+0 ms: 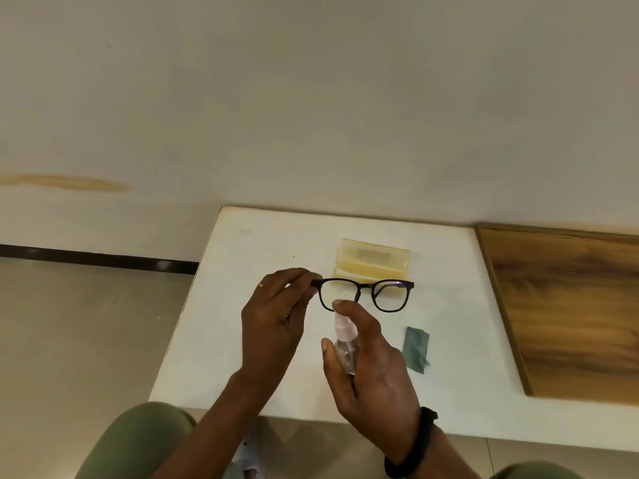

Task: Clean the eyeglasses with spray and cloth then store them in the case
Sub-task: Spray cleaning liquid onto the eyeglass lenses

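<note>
My left hand (276, 316) pinches the left corner of the black-framed eyeglasses (367, 294) and holds them up above the white table (242, 305), lenses facing me. My right hand (366, 368) grips a small clear spray bottle (344, 347) just below the left lens, with the index finger resting on its white nozzle top. An open yellowish translucent case (371, 261) lies on the table behind the glasses. A green-grey cleaning cloth (416, 349) lies flat on the table to the right of my right hand.
A wooden board (570, 305) adjoins the table's right side. The white wall rises directly behind the table. Tiled floor lies to the left, and my knees in green trousers (138, 444) sit below the table's near edge.
</note>
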The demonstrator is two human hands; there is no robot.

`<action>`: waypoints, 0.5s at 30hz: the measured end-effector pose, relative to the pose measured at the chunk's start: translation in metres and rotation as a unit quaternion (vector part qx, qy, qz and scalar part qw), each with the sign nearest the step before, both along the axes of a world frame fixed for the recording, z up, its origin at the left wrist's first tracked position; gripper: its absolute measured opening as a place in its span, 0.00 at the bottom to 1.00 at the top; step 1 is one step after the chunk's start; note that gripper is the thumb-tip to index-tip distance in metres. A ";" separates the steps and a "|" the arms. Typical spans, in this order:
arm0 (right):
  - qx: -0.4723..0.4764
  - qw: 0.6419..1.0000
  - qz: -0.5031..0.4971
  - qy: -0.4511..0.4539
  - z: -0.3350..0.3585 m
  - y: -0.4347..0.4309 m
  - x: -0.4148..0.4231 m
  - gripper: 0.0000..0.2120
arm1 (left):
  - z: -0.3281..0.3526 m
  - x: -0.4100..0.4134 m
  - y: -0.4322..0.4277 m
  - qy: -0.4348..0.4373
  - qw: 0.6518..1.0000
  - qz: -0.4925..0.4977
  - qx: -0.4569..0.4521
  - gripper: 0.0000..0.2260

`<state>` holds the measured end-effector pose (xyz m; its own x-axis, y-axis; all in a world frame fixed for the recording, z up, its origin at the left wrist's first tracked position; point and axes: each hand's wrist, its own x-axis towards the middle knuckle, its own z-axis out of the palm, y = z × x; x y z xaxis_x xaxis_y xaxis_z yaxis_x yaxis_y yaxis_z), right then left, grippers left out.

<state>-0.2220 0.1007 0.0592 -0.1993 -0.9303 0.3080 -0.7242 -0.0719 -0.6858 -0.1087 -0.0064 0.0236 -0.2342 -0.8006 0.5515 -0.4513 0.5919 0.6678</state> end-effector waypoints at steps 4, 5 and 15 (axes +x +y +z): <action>0.011 1.000 0.013 -0.016 0.000 0.000 0.004 0.26 | 0.001 -0.001 0.000 0.010 1.000 -0.002 0.010 0.10; 0.010 1.000 0.016 -0.020 0.000 0.000 0.005 0.26 | 0.001 -0.001 0.000 0.009 1.000 -0.001 0.011 0.09; -0.020 0.999 -0.002 -0.046 0.001 0.002 0.004 0.27 | 0.000 0.004 -0.004 0.010 1.000 0.007 0.011 0.11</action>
